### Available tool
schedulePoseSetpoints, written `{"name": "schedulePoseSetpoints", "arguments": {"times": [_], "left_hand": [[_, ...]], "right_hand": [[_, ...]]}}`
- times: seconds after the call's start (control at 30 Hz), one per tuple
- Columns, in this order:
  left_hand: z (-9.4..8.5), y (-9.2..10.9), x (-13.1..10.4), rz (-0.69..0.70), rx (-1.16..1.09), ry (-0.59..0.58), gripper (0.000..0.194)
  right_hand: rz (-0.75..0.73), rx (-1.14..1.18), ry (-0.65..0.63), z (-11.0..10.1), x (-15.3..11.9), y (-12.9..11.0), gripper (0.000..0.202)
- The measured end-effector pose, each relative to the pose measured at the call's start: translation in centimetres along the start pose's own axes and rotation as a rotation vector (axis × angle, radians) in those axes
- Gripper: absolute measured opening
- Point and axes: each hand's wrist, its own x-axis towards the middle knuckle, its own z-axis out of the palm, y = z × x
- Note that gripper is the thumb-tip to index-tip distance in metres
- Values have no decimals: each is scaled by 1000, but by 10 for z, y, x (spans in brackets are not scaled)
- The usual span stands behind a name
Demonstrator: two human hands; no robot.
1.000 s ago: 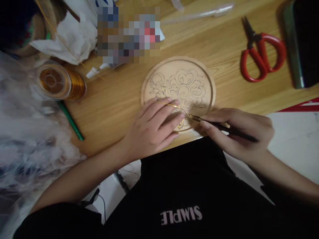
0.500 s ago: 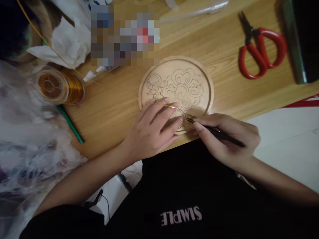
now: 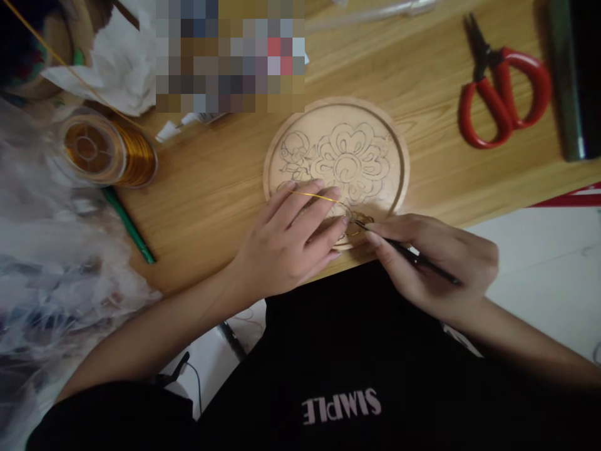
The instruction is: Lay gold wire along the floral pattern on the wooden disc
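Observation:
A round wooden plate [image 3: 407,172] with a raised rim lies at the table's near edge, its face drawn with dark flower outlines. Across its lower left rests my left hand [image 3: 295,241], palm down with the fingers spread. A thin gold wire [image 3: 312,195] runs over those fingers and curves down to the lower part of the plate. My right hand [image 3: 441,260] grips dark tweezers [image 3: 399,243], whose tips touch the wire's end beside my left fingertips. Gold wire loops [image 3: 364,219] sit on the drawing there, partly hidden by the tweezers.
A spool of gold wire [image 3: 136,160] stands at the left, above a green stick [image 3: 129,225]. Clear plastic wrapping [image 3: 70,263] and crumpled white tissue [image 3: 117,69] lie at the left. Red-handled pliers [image 3: 504,94] rest at the right near a dark box [image 3: 575,81].
The view has shifted slightly, so the pliers appear farther right and the spool farther left. Both hands stay at the plate's lower part, with the tweezers still at the wire.

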Motion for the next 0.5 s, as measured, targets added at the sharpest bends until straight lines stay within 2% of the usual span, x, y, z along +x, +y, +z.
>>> {"name": "schedulePoseSetpoints", "arguments": {"times": [0.13,0.27,0.5], "left_hand": [[2,1,-2,-15,-14,0,27],[2,0,-2,-1,-37,0,28],[1,-1,-2,-7,-45,-23,28]], "right_hand": [[-107,-37,-91,-6,6,6,21],[-225,-54,-125,-10,14,10,17],[-303,-90,-221,-16,21,18,15]]}}
